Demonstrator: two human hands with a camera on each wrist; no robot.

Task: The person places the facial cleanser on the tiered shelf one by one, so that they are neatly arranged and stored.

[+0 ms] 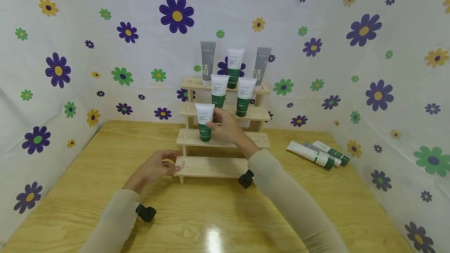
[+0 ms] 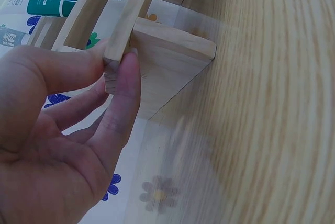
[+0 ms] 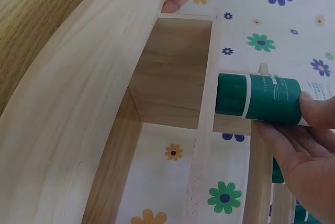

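My right hand (image 1: pixel 226 126) grips a white and green squeeze tube (image 1: pixel 205 123) by its side; it stands cap down at the left of the second step from the bottom of a wooden step rack (image 1: pixel 214 167). In the right wrist view the tube's green cap (image 3: pixel 231 94) meets the edge of that step. My left hand (image 1: pixel 156 167) pinches the left end of the lowest step, thumb on one face and fingers on the other, as the left wrist view shows at the wooden board's end (image 2: pixel 125 35).
Higher steps bear white-green tubes (image 1: pixel 244 97) and grey tubes (image 1: pixel 208 61), all upright. Several tubes (image 1: pixel 313 154) lie in a pile on the wooden table (image 1: pixel 197 214), right of the rack. A flower-patterned cloth (image 1: pixel 140 61) hangs behind and at both sides.
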